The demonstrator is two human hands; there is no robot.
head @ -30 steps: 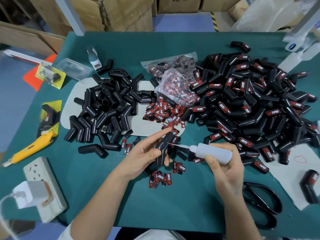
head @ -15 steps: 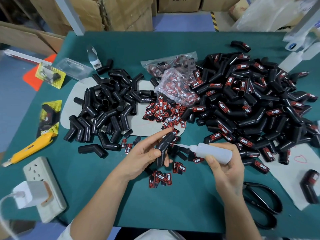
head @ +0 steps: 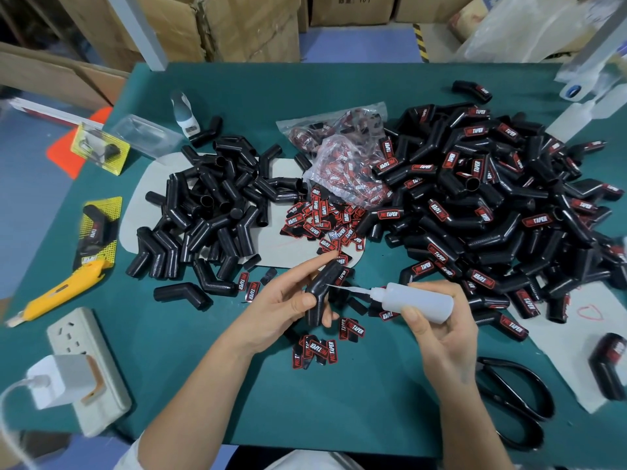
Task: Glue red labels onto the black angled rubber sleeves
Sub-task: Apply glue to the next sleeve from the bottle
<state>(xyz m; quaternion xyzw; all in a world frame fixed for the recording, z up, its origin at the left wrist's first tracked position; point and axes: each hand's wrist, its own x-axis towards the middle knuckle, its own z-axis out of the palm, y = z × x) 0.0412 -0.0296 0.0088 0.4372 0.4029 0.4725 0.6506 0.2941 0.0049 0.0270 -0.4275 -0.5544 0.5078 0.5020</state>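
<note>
Green felt-topped table (head: 339, 395) | left hand (head: 281, 310) gripped black angled rubber sleeve (head: 320, 291) | right hand (head: 441, 330) squeezed translucent plastic glue bottle (head: 417, 300) — gluing step | next — press on a red label (head: 353, 329).

I see a green table (head: 339, 106). Two grey mats lie on it, one (head: 274, 245) left of centre, one (head: 573, 347) at the right edge. A heap of plain sleeves (head: 210, 212) sits mostly on the left mat; a bigger heap of labelled sleeves (head: 481, 212) fills the right. Between them are loose red labels (head: 322, 222) and clear bags of labels (head: 342, 164). More labels (head: 315, 351) lie near the front centre. Left side: yellow knife (head: 57, 293), power strip (head: 84, 368) with a white charger (head: 57, 381), two yellow-backed packs (head: 100, 147) (head: 98, 232), a clear blister shell (head: 146, 135). Front right: black scissors (head: 519, 401). One labelled sleeve (head: 609, 368) sits on the right mat.
</note>
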